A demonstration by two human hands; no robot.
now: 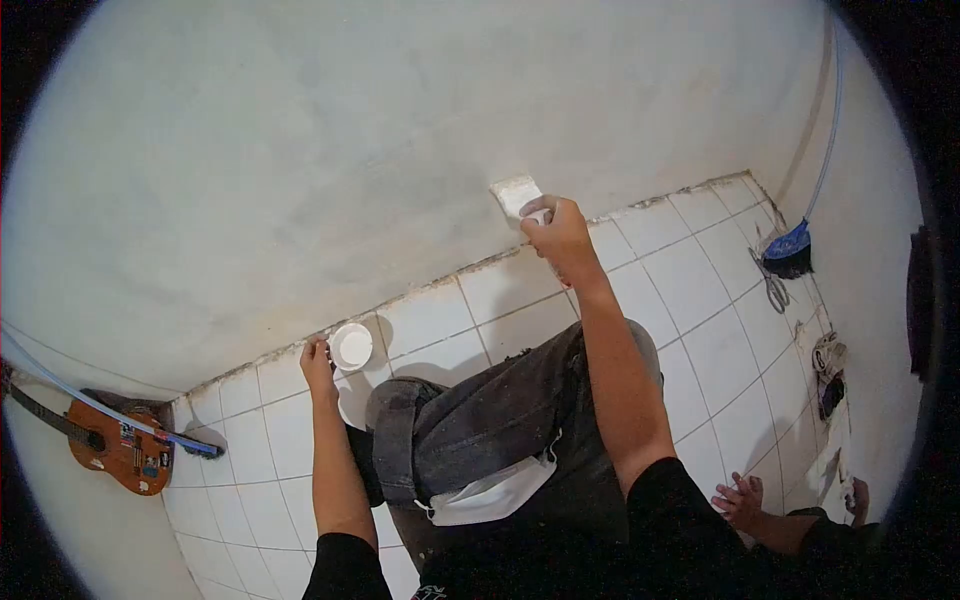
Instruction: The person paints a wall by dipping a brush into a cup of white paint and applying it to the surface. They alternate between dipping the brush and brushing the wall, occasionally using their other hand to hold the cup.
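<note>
In the head view, the right hand [562, 238] has its fingers curled round a flat white tool [516, 195], thumb and fingers closed on its near end. The tool's wide end lies against the wall [350, 130], just above the floor's edge; whether it is a brush or a scraper I cannot tell.

The left hand [318, 365], low near the foot of the wall, has its fingers bent, nearly closed, at the left side of a white cup [352, 347]. The cup is over the floor [705, 370], its open top facing the camera and pale stuff inside; whether its base touches the tiles I cannot tell.

Between the forearms are dark trousers [480, 410], with a white mask [495, 495] on the lap. At far left, a guitar [125, 440] leans by the side wall. At right, scissors [775, 290] lie beside a blue broom [790, 245]; lower down shows another person's hand [740, 503], fingers spread.
</note>
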